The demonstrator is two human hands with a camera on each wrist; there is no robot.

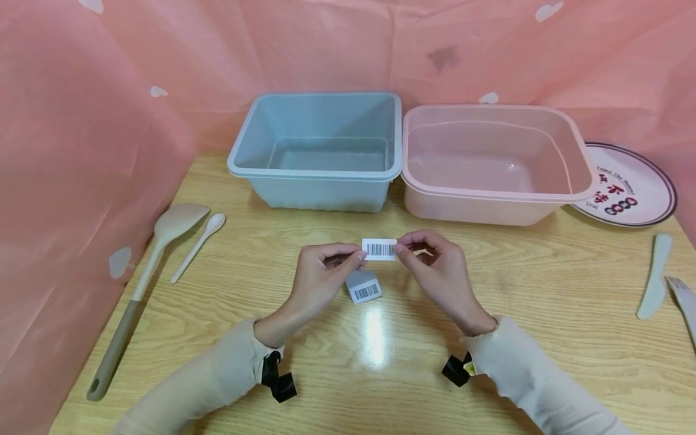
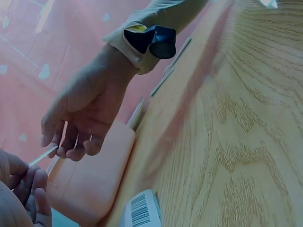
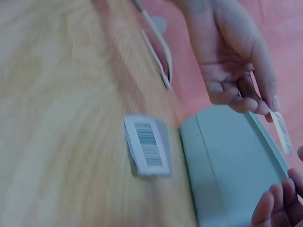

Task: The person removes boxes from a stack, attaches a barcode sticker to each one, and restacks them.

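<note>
Both hands pinch one small barcode label (image 1: 379,249) between them, the left hand (image 1: 321,272) gripping its left end with thumb and forefinger, the right hand (image 1: 437,272) gripping its right end the same way, and the label hangs level just above the tabletop (image 1: 544,302). Right beneath it, a second barcode tag (image 1: 364,287) lies flat on the wood, close to the left hand's knuckles. Behind the hands, a blue tub (image 1: 318,151) and a pink tub (image 1: 492,163) sit side by side, rims touching. Off to the left lie a long-handled spatula (image 1: 147,272) and a white spoon (image 1: 198,244); to the right, a printed plate (image 1: 633,187), a pale knife (image 1: 655,275) and a fork (image 1: 685,302) at the edge.
</note>
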